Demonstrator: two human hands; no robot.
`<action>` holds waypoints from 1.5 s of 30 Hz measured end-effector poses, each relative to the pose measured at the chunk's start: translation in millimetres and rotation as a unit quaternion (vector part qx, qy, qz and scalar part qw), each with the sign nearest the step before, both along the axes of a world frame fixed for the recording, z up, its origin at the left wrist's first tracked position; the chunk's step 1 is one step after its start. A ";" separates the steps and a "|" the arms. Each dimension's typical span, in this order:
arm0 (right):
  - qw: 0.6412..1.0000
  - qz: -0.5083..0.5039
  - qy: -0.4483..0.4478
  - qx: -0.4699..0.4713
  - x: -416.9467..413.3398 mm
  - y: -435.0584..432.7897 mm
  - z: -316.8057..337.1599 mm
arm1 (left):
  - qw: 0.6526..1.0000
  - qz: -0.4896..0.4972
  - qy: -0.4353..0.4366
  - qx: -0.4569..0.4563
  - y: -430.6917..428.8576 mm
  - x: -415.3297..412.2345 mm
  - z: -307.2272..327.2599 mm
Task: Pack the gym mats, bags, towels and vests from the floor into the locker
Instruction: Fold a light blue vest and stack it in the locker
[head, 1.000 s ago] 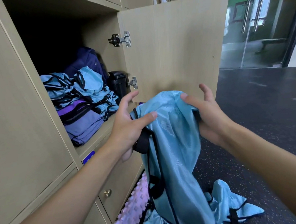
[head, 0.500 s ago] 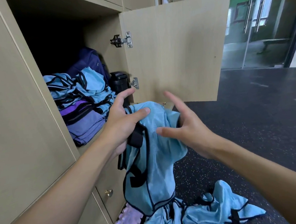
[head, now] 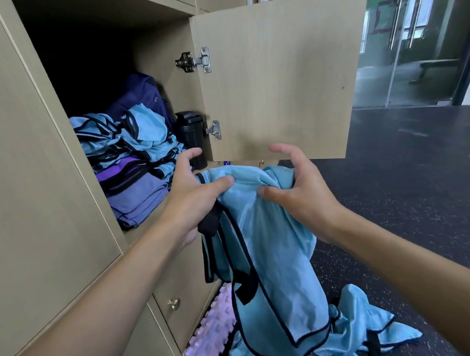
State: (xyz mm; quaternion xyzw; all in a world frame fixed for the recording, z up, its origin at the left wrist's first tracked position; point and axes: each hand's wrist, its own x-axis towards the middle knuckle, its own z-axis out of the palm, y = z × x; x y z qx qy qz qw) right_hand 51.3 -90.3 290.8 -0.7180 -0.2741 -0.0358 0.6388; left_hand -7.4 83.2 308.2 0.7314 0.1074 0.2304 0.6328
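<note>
A light blue vest with black trim [head: 270, 246] hangs in front of the open locker [head: 155, 231]. My left hand [head: 194, 196] grips its top left edge, thumb pressed on the fabric and a black strap under the palm. My right hand [head: 297, 193] holds the top right part, thumb on the cloth and fingers curled over the bunched edge. Inside the locker lie a pile of blue vests [head: 128, 137], folded purple towels [head: 137, 196], a dark blue bag [head: 139, 95] and a black bottle [head: 192, 133]. More blue vests [head: 372, 331] lie on the floor.
The locker door [head: 274, 75] stands open just beyond my hands. A pale purple ridged roller [head: 209, 334] lies on the floor against the lower lockers, one with a brass knob [head: 173, 303]. Dark speckled floor [head: 406, 196] stretches to the right toward glass doors [head: 406, 46].
My right hand let go of the vest, opened, then took hold of its top again. The vest dropped and was lifted back level with the locker shelf.
</note>
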 end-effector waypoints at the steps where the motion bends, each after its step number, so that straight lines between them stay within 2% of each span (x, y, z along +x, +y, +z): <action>1: 1.000 -0.004 0.002 0.003 -0.6 0.4 0.5 | 1.000 0.005 0.000 0.010 -2.0 -1.1 0.8; 3: 0.999 -0.032 0.010 0.021 -0.6 1.2 1.3 | 1.000 -0.018 0.015 -0.006 -5.8 -3.5 1.4; 6: 0.995 -0.068 0.045 0.062 0.2 -0.2 2.6 | 0.990 -0.124 0.033 -0.066 -11.4 -9.9 -2.0; 8: 0.992 -0.076 0.076 0.071 1.9 -1.6 3.6 | 0.985 -0.162 0.037 -0.044 -15.3 -13.1 -8.2; 10: 0.990 -0.062 0.103 0.073 3.2 -4.4 7.3 | 0.987 -0.155 0.016 -0.043 -19.8 -13.5 -11.1; 14: 0.987 -0.034 0.156 0.023 12.4 -14.7 13.4 | 0.992 -0.070 -0.038 -0.094 -11.3 -2.9 -6.0; 16: 0.983 -0.008 0.182 0.001 15.6 -21.1 16.4 | 0.995 -0.045 -0.031 -0.087 -3.9 -1.4 -3.6; 20: 0.989 -0.069 0.085 -0.100 15.8 -27.9 15.7 | 0.998 -0.030 0.003 -0.060 0.9 -3.9 0.0; 22: 0.989 -0.091 0.060 -0.096 15.2 -26.2 11.3 | 0.998 -0.034 0.008 -0.044 0.0 -3.2 -0.4; 26: 0.993 0.022 0.084 -0.081 9.2 -20.5 7.5 | 0.998 -0.047 0.001 -0.031 1.0 0.8 -4.0; 28: 0.987 0.061 0.052 -0.141 4.2 -19.2 10.0 | 0.998 -0.056 -0.001 -0.041 0.3 0.0 -1.2; 31: 0.979 0.066 0.004 -0.191 3.2 -18.0 13.9 | 0.993 -0.100 0.056 -0.033 1.5 -5.4 3.3; 35: 0.979 0.016 -0.024 -0.204 9.0 -20.3 12.9 | 0.982 -0.140 0.111 0.054 4.2 -11.8 3.1; 38: 0.981 -0.023 -0.024 -0.194 12.9 -23.4 11.9 | 0.977 -0.165 0.126 0.056 2.2 -14.8 3.0; 42: 0.985 -0.034 0.004 -0.167 14.7 -28.8 14.0 | 0.986 -0.120 0.098 0.066 3.1 -12.9 2.9; 45: 0.991 -0.022 0.045 -0.124 14.6 -28.7 13.2 | 0.991 -0.102 0.078 0.036 -1.2 -10.7 1.7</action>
